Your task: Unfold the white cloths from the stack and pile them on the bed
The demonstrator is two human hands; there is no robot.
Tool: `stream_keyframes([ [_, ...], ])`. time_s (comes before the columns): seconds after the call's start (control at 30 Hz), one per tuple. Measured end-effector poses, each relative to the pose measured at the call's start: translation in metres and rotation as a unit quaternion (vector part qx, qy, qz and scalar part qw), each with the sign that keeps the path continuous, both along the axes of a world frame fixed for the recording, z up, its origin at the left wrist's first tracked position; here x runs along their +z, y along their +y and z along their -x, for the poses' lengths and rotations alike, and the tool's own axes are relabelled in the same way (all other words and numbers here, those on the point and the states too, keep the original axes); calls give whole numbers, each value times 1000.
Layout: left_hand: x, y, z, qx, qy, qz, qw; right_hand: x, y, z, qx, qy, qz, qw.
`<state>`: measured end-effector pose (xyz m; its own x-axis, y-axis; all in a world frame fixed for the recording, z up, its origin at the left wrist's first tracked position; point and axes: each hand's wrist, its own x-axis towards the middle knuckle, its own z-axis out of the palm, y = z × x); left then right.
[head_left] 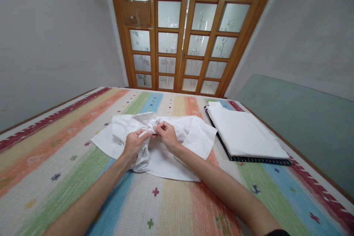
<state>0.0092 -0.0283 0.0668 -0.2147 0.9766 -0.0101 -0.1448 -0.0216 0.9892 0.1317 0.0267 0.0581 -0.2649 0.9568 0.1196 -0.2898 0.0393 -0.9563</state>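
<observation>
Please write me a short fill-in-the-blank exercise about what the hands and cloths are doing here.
1. Both hands, the left hand and the right hand, pinch a crumpled ____ garment.
2. The garment lies on a ____ mat.
3. A folded white cloth rests on a ____ board.

Missing words: white; striped; black

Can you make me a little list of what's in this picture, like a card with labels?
place: a striped cloth covering a table, wooden glass doors behind
left hand: pinching the bunched middle of a white shirt
right hand: pinching the same bunch, fingertips next to the left hand's
shirt: crumpled, lying on the cloth
beside it: a folded white stack on a black board, to the right
other people: none seen
</observation>
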Motion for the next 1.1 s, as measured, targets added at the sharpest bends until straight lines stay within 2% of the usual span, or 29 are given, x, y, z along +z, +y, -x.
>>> stream_keyframes([
  [0.17, 1, 0, 3, 6, 60, -31, 998, 1, -1, -3, 9, -16, -2, 1000],
  [0.4, 11, -6, 4, 3, 156, -77, 985, 6, -6, -16, 24, -37, -84, 995],
  [0.63, 22, -12, 1, -9, 251, -112, 961, 9, -12, -24, 5, -40, -118, 992],
  [0.77, 32, -16, -4, -23, 265, -116, 957, 15, -16, -27, -2, -51, -130, 990],
  [0.97, 41, -17, -4, -19, 226, -118, 967, 24, -14, -27, -27, -36, -132, 990],
  [1.1, 57, -18, 8, -13, 269, -140, 953, 33, 1, -41, -97, -13, -96, 991],
])
